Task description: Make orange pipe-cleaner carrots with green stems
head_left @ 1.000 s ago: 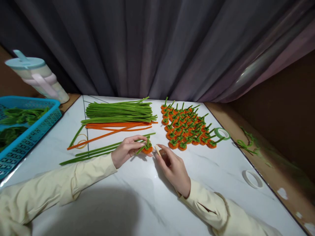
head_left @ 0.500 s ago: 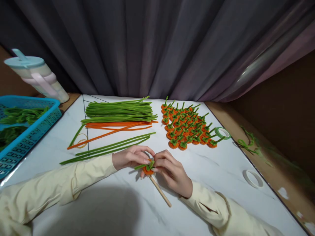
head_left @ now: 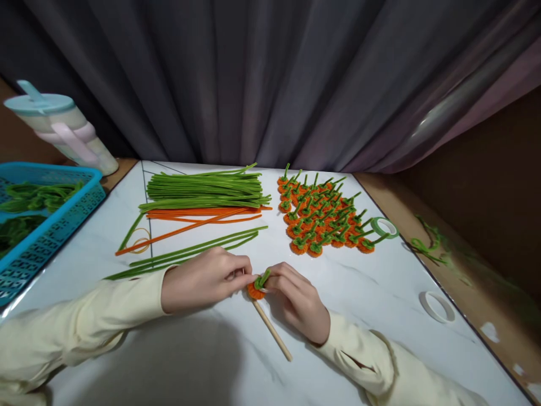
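Between my hands sits a small orange pipe-cleaner fruit [head_left: 255, 291] with a green top and an upright green stem. My right hand [head_left: 296, 301] grips it from the right, fingers curled and thumb against its side. My left hand [head_left: 211, 279] is closed in a pinch, thumb and index fingertips at the fruit's upper left edge. Whether a green end lies within that pinch is hidden. Below the fruit a thin wooden stick [head_left: 273, 331] slants down to the right, its upper end meeting the fruit's underside.
Green pipe cleaners [head_left: 203, 189] lie bundled behind my left hand, with orange ones [head_left: 181, 230] in front. Several finished fruits [head_left: 316, 220] stand in rows at the back right, near green tape [head_left: 384, 227]. A white ring [head_left: 437, 307], blue basket [head_left: 91, 194] and tumbler [head_left: 70, 132] flank them.
My left hand has turned and drawn slightly left, its fingers now pinched at the fruit's edge. The green end sticking out leftward no longer shows. My right hand stays nearly in place.
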### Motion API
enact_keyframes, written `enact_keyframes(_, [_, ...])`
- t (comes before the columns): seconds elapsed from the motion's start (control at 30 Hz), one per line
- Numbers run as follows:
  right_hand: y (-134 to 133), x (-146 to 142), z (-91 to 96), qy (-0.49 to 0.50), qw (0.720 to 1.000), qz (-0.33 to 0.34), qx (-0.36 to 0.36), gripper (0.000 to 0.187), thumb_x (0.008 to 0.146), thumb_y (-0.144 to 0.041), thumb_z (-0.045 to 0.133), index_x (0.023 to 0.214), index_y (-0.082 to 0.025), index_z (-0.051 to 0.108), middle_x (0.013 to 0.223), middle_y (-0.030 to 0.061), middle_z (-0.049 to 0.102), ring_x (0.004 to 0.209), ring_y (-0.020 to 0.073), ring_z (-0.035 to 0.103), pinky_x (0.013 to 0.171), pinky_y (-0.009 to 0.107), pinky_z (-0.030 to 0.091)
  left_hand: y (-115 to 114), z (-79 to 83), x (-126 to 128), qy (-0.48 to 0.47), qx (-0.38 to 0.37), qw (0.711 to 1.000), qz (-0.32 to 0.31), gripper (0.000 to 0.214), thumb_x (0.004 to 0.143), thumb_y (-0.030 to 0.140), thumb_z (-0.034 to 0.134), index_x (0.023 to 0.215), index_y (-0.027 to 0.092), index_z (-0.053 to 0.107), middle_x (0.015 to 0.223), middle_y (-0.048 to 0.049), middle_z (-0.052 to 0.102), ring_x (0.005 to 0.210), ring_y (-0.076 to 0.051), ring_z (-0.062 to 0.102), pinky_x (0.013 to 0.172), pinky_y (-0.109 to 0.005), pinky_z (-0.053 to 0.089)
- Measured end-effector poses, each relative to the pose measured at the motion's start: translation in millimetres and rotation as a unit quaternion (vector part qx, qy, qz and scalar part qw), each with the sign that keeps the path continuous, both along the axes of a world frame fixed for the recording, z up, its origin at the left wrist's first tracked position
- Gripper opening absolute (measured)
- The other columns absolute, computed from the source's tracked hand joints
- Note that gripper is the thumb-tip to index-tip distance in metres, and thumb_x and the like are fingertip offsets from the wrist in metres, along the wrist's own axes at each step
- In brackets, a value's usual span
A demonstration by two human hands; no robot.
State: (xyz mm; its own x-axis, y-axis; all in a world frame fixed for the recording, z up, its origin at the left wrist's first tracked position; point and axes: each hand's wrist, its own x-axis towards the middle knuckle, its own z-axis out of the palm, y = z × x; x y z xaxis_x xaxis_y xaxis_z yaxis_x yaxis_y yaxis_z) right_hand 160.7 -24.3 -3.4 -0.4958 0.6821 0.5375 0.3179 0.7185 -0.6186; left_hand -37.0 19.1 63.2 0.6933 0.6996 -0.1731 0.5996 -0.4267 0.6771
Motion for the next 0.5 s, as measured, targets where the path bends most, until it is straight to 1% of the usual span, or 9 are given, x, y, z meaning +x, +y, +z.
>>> enact_keyframes(0.07, [-1,0,-0.2,0.004,1.000,0.002,0.014,0.022,0.082,0.000,0.033,0.086,-0.016,0.049,0.083,0.0103,0.054,0.079,0.0178,0.048,0.065,0.031,0.044,-3,1.0,2,-0.012,-0.126,0.991,0.029,0.024,0.084,0.034,0.048,0.072,0.016,0.059,0.054,0.0025,0.058,0.045,-0.008,0.052,0.047,-0.017,0.036])
enact_keyframes(0.13, [-2,0,0.3,0.015,0.999,0.004,0.030,0.022,0.082,0.000,0.034,0.087,-0.014,0.050,0.083,0.0110,0.054,0.079,0.0180,0.049,0.065,0.032,0.045,-6,-1.0,5,-0.042,-0.255,0.964,0.057,0.025,0.080,0.037,0.053,0.069,0.015,0.056,0.054,0.0019,0.060,0.042,-0.009,0.054,0.046,-0.018,0.039])
enact_keyframes(0.17, [-2,-1,1.0,0.018,0.999,0.004,0.039,0.021,0.082,0.000,0.035,0.088,-0.014,0.050,0.083,0.0114,0.055,0.079,0.0181,0.049,0.065,0.032,0.046,-7,-3.0,7,-0.060,-0.304,0.949,0.065,0.027,0.078,0.039,0.056,0.067,0.014,0.056,0.056,0.0009,0.061,0.043,-0.010,0.056,0.046,-0.019,0.041])
enact_keyframes(0.27, [-2,-1,3.7,0.016,0.998,0.003,0.068,0.017,0.084,-0.002,0.039,0.090,-0.013,0.050,0.083,0.0120,0.055,0.078,0.0183,0.050,0.063,0.032,0.047,-6,-11.8,8,-0.105,-0.395,0.910,0.064,0.032,0.072,0.042,0.062,0.064,0.012,0.056,0.062,-0.0040,0.066,0.049,-0.013,0.061,0.053,-0.022,0.047])
enact_keyframes(0.37, [-2,0,5.2,0.007,0.996,-0.006,0.093,0.017,0.085,-0.003,0.039,0.093,-0.013,0.051,0.083,0.0124,0.057,0.078,0.0189,0.050,0.064,0.033,0.048,0,-22.3,7,-0.130,-0.472,0.869,0.077,0.037,0.072,0.046,0.063,0.067,0.010,0.061,0.071,-0.0096,0.069,0.059,-0.016,0.065,0.064,-0.027,0.051])
enact_keyframes(0.43, [-2,1,4.7,-0.002,0.994,-0.017,0.106,0.018,0.086,-0.004,0.037,0.095,-0.012,0.051,0.085,0.0133,0.058,0.080,0.0195,0.050,0.065,0.033,0.048,5,-28.4,6,-0.128,-0.517,0.840,0.098,0.039,0.072,0.047,0.063,0.072,0.009,0.064,0.080,-0.0121,0.070,0.068,-0.017,0.067,0.069,-0.028,0.051])
enact_keyframes(0.5, [-1,2,4.0,-0.013,0.992,-0.026,0.124,0.019,0.086,-0.004,0.037,0.096,-0.010,0.051,0.087,0.0153,0.059,0.080,0.0204,0.051,0.065,0.034,0.049,8,-33.2,6,-0.126,-0.552,0.816,0.119,0.037,0.071,0.046,0.065,0.077,0.009,0.065,0.086,-0.0129,0.070,0.077,-0.018,0.067,0.070,-0.026,0.051])
